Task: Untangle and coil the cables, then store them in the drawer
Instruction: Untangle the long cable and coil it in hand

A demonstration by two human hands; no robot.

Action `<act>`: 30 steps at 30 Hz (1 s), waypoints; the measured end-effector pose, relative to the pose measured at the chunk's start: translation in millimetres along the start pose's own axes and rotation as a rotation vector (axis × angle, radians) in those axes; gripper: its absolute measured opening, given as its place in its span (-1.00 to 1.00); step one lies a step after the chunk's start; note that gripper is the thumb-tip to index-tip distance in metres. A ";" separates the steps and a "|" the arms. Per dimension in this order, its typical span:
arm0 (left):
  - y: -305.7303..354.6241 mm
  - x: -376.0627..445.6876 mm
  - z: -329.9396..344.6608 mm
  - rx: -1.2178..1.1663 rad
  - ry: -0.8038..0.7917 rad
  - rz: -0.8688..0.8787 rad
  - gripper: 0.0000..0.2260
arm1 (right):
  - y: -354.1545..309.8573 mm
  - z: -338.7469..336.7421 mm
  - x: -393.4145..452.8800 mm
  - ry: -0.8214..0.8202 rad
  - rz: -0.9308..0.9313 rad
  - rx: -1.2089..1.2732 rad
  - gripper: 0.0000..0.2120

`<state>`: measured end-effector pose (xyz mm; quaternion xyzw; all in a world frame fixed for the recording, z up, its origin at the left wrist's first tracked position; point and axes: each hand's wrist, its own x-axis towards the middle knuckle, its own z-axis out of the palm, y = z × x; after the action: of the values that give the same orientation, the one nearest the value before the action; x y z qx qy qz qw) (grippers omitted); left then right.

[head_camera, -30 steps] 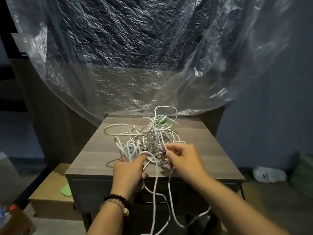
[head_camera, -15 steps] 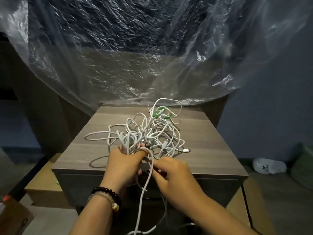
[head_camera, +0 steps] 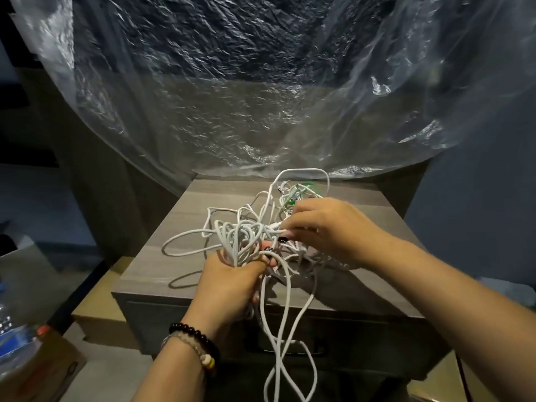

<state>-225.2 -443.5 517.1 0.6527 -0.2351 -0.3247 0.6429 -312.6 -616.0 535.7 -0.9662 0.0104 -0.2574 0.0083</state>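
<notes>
Dim, bluish light; soft blur, wide-angle edge warping.

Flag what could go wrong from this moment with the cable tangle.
1. The left hand grips a bunch of loops while the right hand pinches a strand in the white cable tangle; pulling apart may tighten knots rather than free them.
2. Long strands hang off the cabinet's front edge, across the closed drawer; they could drag the pile off or snag when it opens.

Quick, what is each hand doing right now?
Left hand: grips a bunch of white cable loops.
Right hand: pinches a white cable strand in the tangle.
</notes>
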 end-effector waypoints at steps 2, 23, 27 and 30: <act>1.0 1.4 -1.3 -0.002 -0.005 0.029 -0.87 | 10.2 -6.4 12.6 -0.049 0.070 0.118 -0.69; -1.2 13.0 -14.0 -0.125 0.072 0.150 -0.69 | 152.6 -77.2 110.1 0.389 0.990 0.133 -0.76; -1.4 9.6 -16.4 -0.123 0.068 0.146 -0.64 | 74.4 -46.0 76.2 0.049 0.686 -0.081 -0.39; -1.6 5.8 -17.9 -0.095 0.053 0.139 -0.74 | 7.7 -21.8 44.7 -0.178 0.236 0.092 -0.36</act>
<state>-208.4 -435.3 514.2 0.6120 -0.2470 -0.2724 0.7002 -284.8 -625.0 576.7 -0.9758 0.1113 -0.1684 0.0836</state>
